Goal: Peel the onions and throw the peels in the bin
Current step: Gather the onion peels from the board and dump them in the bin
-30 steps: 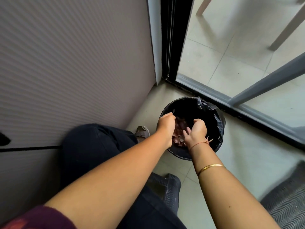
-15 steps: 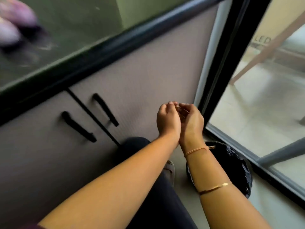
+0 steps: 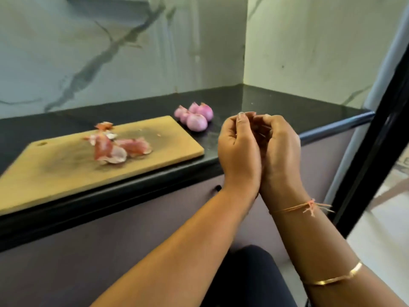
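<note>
Left hand (image 3: 238, 151) and right hand (image 3: 280, 151) are held together before the counter (image 3: 287, 107) edge, right of centre.
The hands are pressed side by side with fingers curled inward toward each other; whether anything is gripped between them cannot be told. The onions (image 3: 195, 117) are grouped on the black counter at upper centre, just beyond the far right corner of the board (image 3: 55, 171). Peels (image 3: 117, 147) are scattered on the board, left of centre.

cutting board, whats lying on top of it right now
Loose onion peels lie on the cutting board, piled near its middle. The wood beneath them is covered.
</note>
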The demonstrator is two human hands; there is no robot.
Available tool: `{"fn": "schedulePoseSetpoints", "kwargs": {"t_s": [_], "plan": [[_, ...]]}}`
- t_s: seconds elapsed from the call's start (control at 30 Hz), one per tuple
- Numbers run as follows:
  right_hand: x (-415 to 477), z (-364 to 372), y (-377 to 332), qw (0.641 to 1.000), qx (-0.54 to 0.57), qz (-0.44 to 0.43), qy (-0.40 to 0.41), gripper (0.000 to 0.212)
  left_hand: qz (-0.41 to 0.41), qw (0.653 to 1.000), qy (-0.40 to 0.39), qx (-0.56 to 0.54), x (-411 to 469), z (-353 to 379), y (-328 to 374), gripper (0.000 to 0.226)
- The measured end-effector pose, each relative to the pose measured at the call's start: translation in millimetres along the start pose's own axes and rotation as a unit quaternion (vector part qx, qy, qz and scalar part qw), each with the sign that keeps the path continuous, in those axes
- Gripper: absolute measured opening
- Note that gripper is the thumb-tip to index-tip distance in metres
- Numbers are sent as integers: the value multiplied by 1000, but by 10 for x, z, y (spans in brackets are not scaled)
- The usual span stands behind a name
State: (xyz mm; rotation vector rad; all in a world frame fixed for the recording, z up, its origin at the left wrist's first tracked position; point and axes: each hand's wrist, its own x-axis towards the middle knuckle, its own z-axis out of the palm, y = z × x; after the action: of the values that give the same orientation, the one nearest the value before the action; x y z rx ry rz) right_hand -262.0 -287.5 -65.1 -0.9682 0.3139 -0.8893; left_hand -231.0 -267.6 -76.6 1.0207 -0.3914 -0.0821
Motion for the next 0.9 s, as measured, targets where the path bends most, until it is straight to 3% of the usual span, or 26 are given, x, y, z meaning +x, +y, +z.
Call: {"fn": "schedulePoseSetpoints", "kwargs": {"t_s": [0.2, 0.33, 0.43, 0.5, 0.6, 0.63, 0.77, 0.9], "plan": [[-181, 790, 274, 996, -18, 30, -87, 21, 77, 991, 84, 75, 287, -687, 473, 26], [-166, 1282, 530, 982, -66, 70, -161, 17, 127, 959, 161, 196, 521, -1192, 838, 30], [-40, 1481, 676, 960, -197, 37, -194, 14, 179, 925, 212, 259, 773, -1608, 1136, 28], [-5, 1558, 745, 916, -318, 15, -243, 18, 192, 900, 240, 310, 986, -1927, 1310, 30], [-4, 1625, 853, 795, -498, -18, -346, 44, 121, 880, 255, 383, 1261, -2384, 1452, 32], [-13, 1658, 877, 770, -519, -25, -369, 48, 84, 877, 254, 398, 1330, -2522, 1463, 34], [156, 1897, 929, 782, -478, 1, -401, 56, -18, 870, 248, 427, 1451, -2852, 1405, 39], [524, 2156, 1032, 754, -458, 8, -471, 53, -31, 862, 228, 452, 1483, -2907, 1337, 41]]}}
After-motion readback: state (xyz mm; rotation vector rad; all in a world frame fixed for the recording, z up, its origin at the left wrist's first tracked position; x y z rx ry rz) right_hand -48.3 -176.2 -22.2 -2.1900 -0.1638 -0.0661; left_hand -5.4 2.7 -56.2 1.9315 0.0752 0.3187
